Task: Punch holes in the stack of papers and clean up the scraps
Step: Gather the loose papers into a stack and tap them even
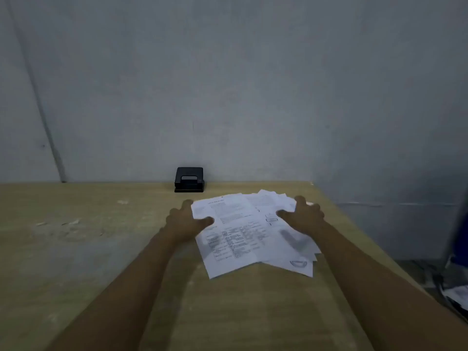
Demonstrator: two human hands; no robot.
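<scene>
1. Head view, counter [101, 249]: tan wood-grain top, set against a grey wall [228, 84]; a few pale scraps [73, 222] lying on the left part.
2. Head view, papers [243, 239]: loose, fanned pile of printed sheets, flat on the counter right of centre, edges not aligned, top sheet skewed.
3. Head view, punch [189, 179]: black, at the far edge of the counter against the wall, just behind the papers, apart from them and from both hands.
4. Head view, left hand [186, 221]: at the left edge of the papers, grip wide, fingers spread, thumb lying on the top sheet, remaining fingers at or under the sheet edge; cannot tell which.
5. Head view, right hand [302, 215]: resting on the right part of the papers near the far corner, grip wide, fingers spread, nothing enclosed.
6. Head view, both forearms bare, reaching forward over the counter.
7. Head view, floor at lower right: dark clutter, blurred, not identifiable.
</scene>
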